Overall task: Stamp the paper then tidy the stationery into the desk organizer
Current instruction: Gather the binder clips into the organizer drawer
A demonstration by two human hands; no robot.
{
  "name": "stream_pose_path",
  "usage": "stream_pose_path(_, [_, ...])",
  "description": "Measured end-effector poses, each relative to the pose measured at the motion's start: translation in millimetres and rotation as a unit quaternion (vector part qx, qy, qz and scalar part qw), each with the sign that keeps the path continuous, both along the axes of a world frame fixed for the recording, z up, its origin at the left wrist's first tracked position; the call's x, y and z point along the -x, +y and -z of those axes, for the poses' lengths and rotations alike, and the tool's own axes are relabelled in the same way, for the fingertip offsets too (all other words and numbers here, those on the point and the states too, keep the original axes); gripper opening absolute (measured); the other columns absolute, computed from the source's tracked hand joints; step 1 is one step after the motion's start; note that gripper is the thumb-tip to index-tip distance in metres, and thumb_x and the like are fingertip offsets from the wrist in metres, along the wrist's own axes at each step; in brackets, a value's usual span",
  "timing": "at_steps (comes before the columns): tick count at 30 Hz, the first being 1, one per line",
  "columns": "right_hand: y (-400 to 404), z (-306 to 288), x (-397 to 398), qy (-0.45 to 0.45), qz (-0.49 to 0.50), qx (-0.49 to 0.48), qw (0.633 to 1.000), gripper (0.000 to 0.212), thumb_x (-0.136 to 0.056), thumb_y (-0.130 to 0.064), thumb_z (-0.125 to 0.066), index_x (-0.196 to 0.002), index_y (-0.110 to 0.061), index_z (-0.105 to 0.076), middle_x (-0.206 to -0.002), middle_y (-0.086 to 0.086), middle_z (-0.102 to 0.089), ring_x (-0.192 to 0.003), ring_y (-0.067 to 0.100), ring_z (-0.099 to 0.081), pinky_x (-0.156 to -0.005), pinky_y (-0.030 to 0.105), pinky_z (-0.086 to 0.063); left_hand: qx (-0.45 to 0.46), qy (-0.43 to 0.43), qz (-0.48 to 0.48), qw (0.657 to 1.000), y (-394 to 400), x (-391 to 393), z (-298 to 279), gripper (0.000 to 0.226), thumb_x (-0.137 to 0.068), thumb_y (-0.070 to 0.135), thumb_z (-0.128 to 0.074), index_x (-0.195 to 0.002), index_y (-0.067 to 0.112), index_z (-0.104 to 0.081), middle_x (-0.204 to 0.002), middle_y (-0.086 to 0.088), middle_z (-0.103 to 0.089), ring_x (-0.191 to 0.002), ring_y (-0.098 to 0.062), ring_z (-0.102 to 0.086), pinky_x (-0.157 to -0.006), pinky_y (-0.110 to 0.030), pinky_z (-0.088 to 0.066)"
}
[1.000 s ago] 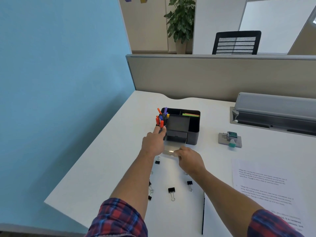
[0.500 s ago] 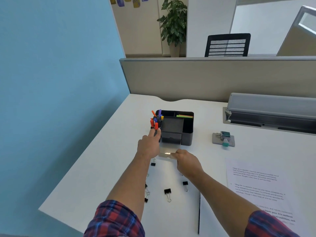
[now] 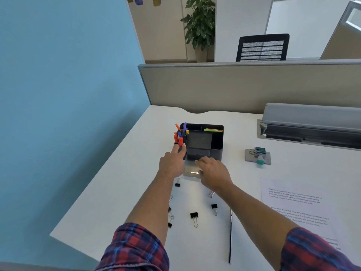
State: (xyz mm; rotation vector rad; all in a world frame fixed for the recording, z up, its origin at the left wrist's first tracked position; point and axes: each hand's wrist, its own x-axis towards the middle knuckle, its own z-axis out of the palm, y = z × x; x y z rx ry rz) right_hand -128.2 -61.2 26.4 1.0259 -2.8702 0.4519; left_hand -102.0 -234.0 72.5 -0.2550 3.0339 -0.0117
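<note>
On the white surface stands the black desk organizer, markers upright in its left compartment. Its clear drawer sits pulled out in front. The left hand rests straight fingers against the organizer's left front corner, grip released. The right hand lies over the drawer, fingers curled at its front; whether it grasps anything I cannot tell. Binder clips lie scattered nearer; the stamp and printed paper lie to the right.

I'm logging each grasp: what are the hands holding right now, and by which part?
The right hand is on the clear drawer at its front edge; whether it grips is unclear. The left hand holds nothing, fingers straight against the organizer.
</note>
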Motion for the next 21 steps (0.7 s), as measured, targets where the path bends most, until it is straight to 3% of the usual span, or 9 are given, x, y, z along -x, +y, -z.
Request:
stream_pose_path(6, [3, 2, -1, 0.006, 0.000, 0.007, 1.000, 0.029, -0.097, -0.027, -0.058, -0.124, -0.020, -0.065, -0.127, -0.002, -0.060, -0.106, 0.019, -0.057, -0.088, 0.030, -0.049, -0.027, 0.007, 0.005, 1.000, -4, -3, 4, 0.085, -0.095, 0.017, -0.063, -0.161, 0.024, -0.010, -0.166, -0.002, -0.015, -0.114, -0.027, -0.060, -0.090, -0.036, -0.056])
stream_pose_path(10, [15, 5, -9, 0.018, 0.000, 0.055, 0.998, 0.020, -0.095, -0.018, -0.061, -0.112, -0.017, -0.072, -0.108, 0.000, -0.065, -0.091, 0.021, -0.060, -0.074, 0.032, -0.052, -0.059, 0.065, -0.010, 0.996, -16, -28, 17, 0.073, -0.097, 0.022, -0.061, -0.159, 0.023, -0.023, -0.166, 0.005, -0.018, -0.115, -0.029, -0.060, -0.092, -0.041, -0.055])
stream_pose_path(14, [35, 14, -18, 0.034, -0.007, 0.125, 0.992, 0.003, -0.088, -0.012, -0.071, -0.090, -0.014, -0.073, -0.085, -0.001, -0.066, -0.069, 0.024, -0.062, -0.056, 0.028, -0.047, -0.156, 0.092, -0.060, 0.982, -26, -66, 40, 0.044, -0.095, 0.019, -0.061, -0.139, 0.020, -0.052, -0.140, 0.001, -0.052, -0.112, -0.026, -0.061, -0.092, -0.039, -0.052])
stream_pose_path(17, [51, 21, -21, 0.021, 0.007, 0.118, 0.993, 0.007, -0.089, -0.021, -0.071, -0.083, -0.017, -0.071, -0.081, -0.004, -0.064, -0.062, 0.022, -0.061, -0.051, 0.029, -0.050, -0.183, 0.082, -0.108, 0.974, -34, -90, 51, 0.023, -0.093, 0.022, -0.065, -0.115, 0.019, -0.062, -0.111, 0.001, -0.061, -0.098, -0.025, -0.064, -0.085, -0.038, -0.051])
stream_pose_path(21, [65, 29, -19, -0.030, 0.050, 0.076, 0.995, 0.011, -0.094, -0.024, -0.065, -0.093, -0.018, -0.074, -0.093, -0.003, -0.068, -0.078, 0.025, -0.066, -0.064, 0.032, -0.052, -0.179, 0.057, -0.144, 0.972, -39, -108, 57, 0.038, -0.083, 0.044, -0.075, -0.108, 0.020, -0.060, -0.105, 0.003, -0.057, -0.092, -0.023, -0.061, -0.083, -0.038, -0.051])
